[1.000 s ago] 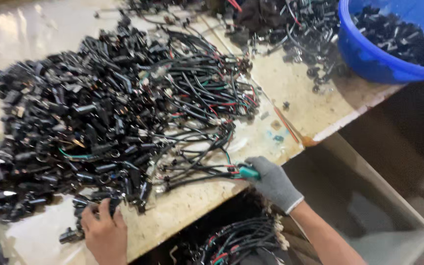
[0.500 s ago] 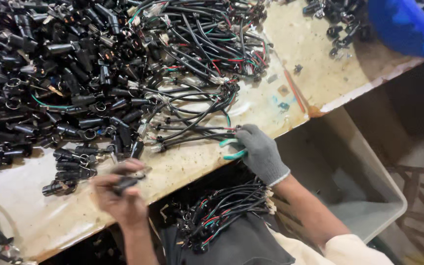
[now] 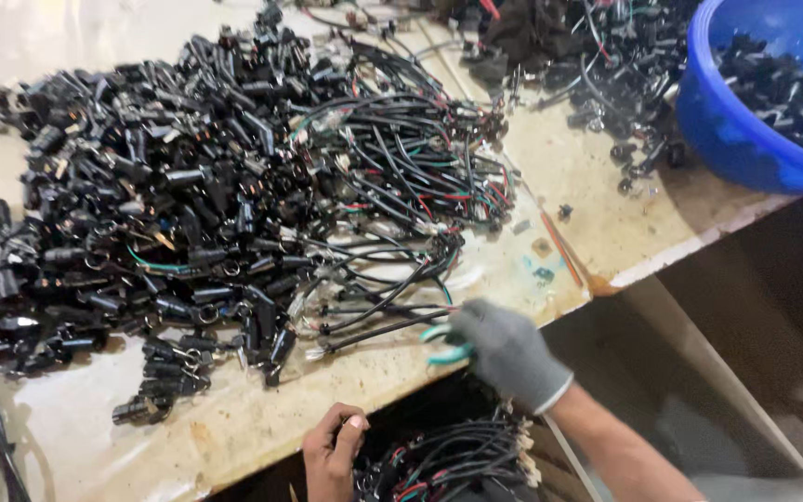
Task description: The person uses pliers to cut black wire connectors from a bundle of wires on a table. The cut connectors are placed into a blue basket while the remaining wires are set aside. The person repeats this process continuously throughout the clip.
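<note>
Right hand [image 3: 510,353], in a grey glove, grip clamped on green-handled cutters [image 3: 443,342] at the bench [image 3: 234,432] edge, touching the black wires [image 3: 378,321] there. Left hand [image 3: 334,453], bare, fingers curled shut below the edge; contents cannot be told. Beyond: connector pile [image 3: 141,223], blue tub [image 3: 745,121].

A: Right hand [image 3: 508,353] in a grey knit glove; the tool handles [image 3: 443,342] at its fingers are teal.

B: Left hand [image 3: 332,455] bare. Pile of connectors [image 3: 141,214] beyond the fingers?

A: Black, mostly. Wires [image 3: 401,186] black with red, green and white strands.

B: Bench [image 3: 606,204]?

A: Mottled cream-tan, stained. Basin [image 3: 745,139] far right of the fingers, bright blue, with black parts inside.
</note>
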